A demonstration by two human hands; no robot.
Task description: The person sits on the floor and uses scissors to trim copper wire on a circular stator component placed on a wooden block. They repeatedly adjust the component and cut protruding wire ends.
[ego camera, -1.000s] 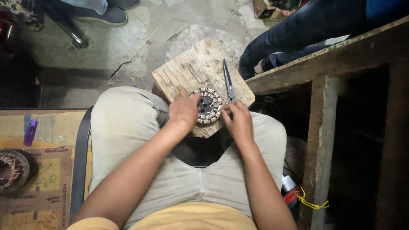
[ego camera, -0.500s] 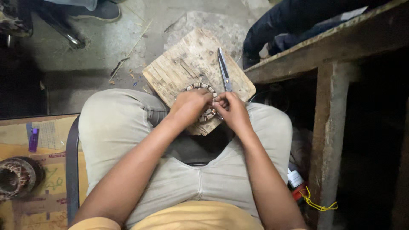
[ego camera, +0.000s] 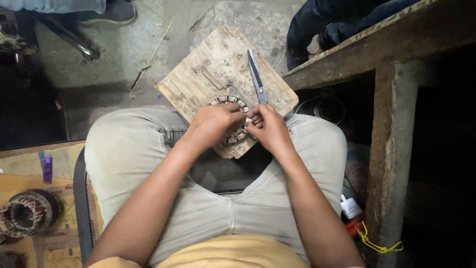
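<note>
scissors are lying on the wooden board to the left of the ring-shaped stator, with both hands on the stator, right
Not quite. In the head view the scissors lie on the wooden board to the right of the stator, not the left. Both the left hand and right hand are on the stator.

Scissors (ego camera: 256, 76) lay on the wooden board (ego camera: 208, 74). Left of the board sat a wound coil (ego camera: 27, 213) on cardboard (ego camera: 29, 183); right of it stood a wooden bench (ego camera: 391, 54).

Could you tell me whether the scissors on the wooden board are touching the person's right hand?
Cannot tell. In the head view the scissors end right at the right hand, whose fingers hide their lower end, so no contact or gap shows.
</note>
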